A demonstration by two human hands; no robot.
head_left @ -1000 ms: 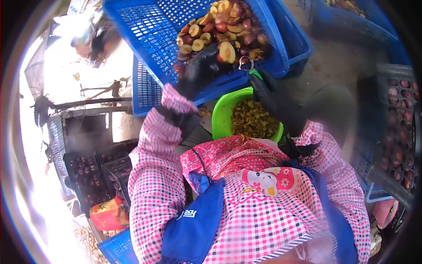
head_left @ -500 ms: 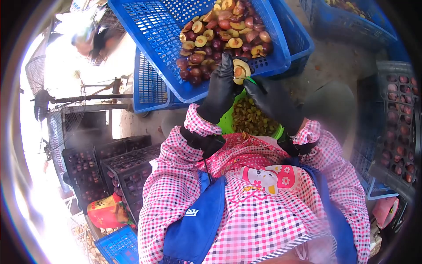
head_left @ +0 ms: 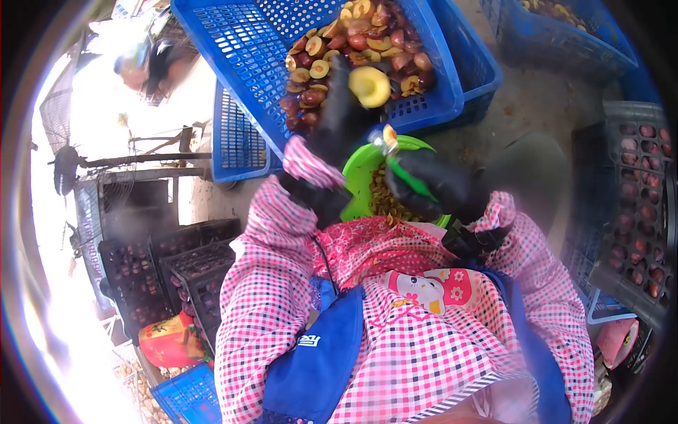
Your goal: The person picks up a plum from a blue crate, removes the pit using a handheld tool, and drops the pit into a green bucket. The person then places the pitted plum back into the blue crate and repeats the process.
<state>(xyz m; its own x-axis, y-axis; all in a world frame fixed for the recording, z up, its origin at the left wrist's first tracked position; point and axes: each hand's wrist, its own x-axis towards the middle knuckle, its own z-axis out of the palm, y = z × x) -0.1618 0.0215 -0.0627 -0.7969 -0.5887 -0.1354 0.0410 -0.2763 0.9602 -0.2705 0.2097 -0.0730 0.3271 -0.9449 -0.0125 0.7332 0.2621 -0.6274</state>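
Over the near edge of a blue crate [head_left: 233, 42] of halved plums [head_left: 357, 42], my left hand [head_left: 342, 109], black-gloved and blurred, holds a pale plum half [head_left: 369, 87] with a hollow in its cut face. Lower right, my right hand [head_left: 431, 184], also gloved, is closed around a green-handled tool [head_left: 412, 177]. A small brown pit piece [head_left: 390, 137] sits at the tool's metal tip. Beneath that hand is a green bowl [head_left: 359, 185] holding many pits and scraps [head_left: 385, 201].
Black crates of plums [head_left: 641, 212] stand at the right, others [head_left: 201, 272] at lower left. More blue crates [head_left: 558, 42] are at upper right. A red and yellow bag [head_left: 173, 341] lies lower left. A blurred person [head_left: 152, 67] is at upper left.
My left hand has moved up and left over the crate with the plum half, which now shows a hollow. My right hand has moved down over the bowl, with the pit piece at the tool tip.
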